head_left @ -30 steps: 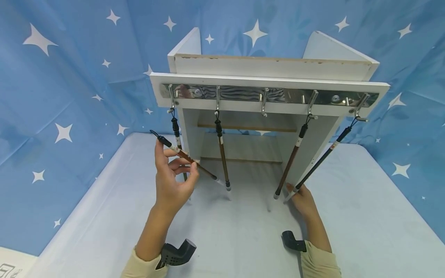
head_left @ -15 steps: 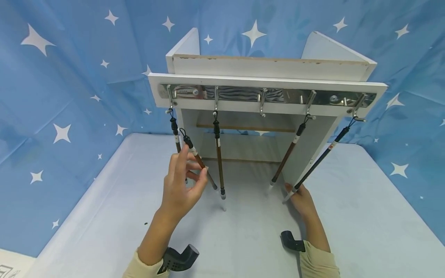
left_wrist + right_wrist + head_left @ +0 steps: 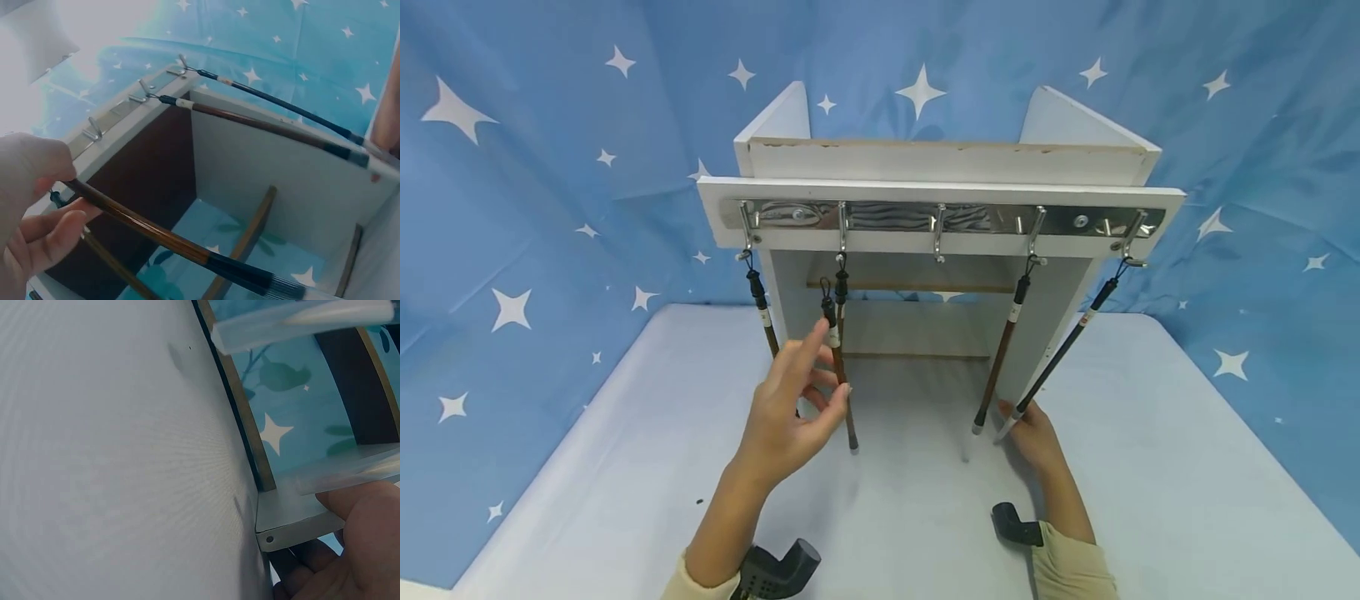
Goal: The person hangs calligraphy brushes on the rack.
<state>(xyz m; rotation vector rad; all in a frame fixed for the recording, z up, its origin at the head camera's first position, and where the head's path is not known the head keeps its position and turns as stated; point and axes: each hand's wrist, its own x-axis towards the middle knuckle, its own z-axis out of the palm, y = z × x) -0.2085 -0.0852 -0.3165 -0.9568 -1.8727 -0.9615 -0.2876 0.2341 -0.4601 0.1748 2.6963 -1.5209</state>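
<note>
My left hand (image 3: 793, 408) pinches a capped calligraphy brush (image 3: 834, 337) by its brown handle, cord loop up and tip down. It overlaps a brush (image 3: 841, 283) hanging from the second hook. More brushes hang by their loops: one at the far left (image 3: 762, 307), two at the right, one brown (image 3: 1006, 333) and one black (image 3: 1066, 343). The middle hook (image 3: 938, 237) is bare. Low at the right, my right hand (image 3: 1036, 437) grips the edge of the white rack's side panel (image 3: 300, 532), thumb inside and fingers outside, partly behind the black brush.
The white rack (image 3: 947, 162) carries a shiny metal hook strip (image 3: 887, 217) along its front rail and stands on a white-covered table (image 3: 917, 517). A blue star-printed cloth (image 3: 550, 208) hangs behind. A small dark speck (image 3: 700, 501) lies on the table at left.
My left hand has moved right with the brush, which has swung from a slant to nearly upright and now overlaps the second hanging brush. The right hand keeps its grip; the head view has shifted slightly.
</note>
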